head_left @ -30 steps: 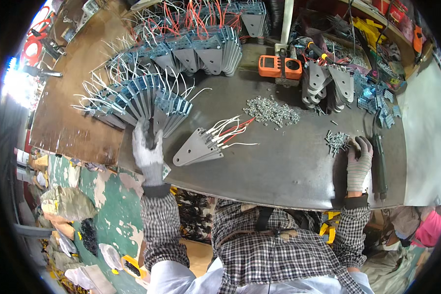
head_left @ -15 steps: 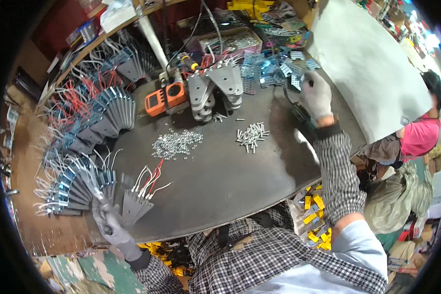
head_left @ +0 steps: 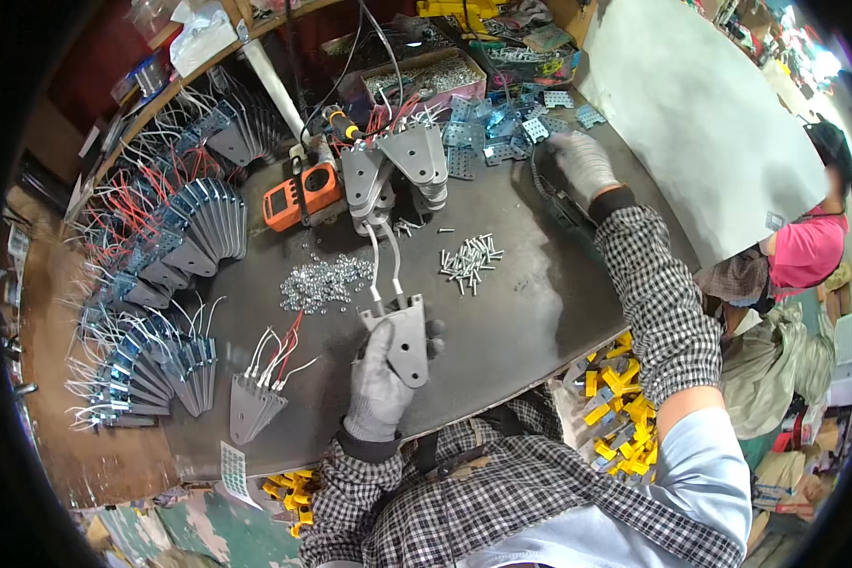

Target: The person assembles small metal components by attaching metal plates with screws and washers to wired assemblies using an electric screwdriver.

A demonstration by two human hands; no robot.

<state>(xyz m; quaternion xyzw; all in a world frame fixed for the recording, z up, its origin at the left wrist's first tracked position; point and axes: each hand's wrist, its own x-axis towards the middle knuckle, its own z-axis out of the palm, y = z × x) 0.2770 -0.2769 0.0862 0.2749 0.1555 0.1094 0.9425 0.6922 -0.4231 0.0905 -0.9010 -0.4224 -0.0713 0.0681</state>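
Observation:
My left hand (head_left: 374,386), in a grey glove, grips a grey triangular bracket (head_left: 406,343) with holes; two white wires (head_left: 395,256) rise from its wide end. Beside it on the table lies another such bracket (head_left: 254,409) with white and red wires. At the right, my gloved right hand (head_left: 585,163) is closed, its fingers bent downward beside small blue perforated plates (head_left: 537,130). Whatever those fingers hold is hidden. A dark elongated object (head_left: 560,206) lies just beneath that hand. Small metal nuts (head_left: 327,282) and screws (head_left: 470,261) form two loose piles beyond my left hand.
Rows of wired brackets (head_left: 204,222) line the left side. An orange meter (head_left: 301,197) and stacked grey brackets (head_left: 412,156) stand at the back. A white sheet (head_left: 701,123) rises on the right; another person (head_left: 809,256) sits beyond. Yellow parts (head_left: 625,407) lie below the table edge.
My left hand has moved right from the left row and now holds a wired bracket over the table's middle. My right hand has shifted slightly left, its fingers lower by the blue plates.

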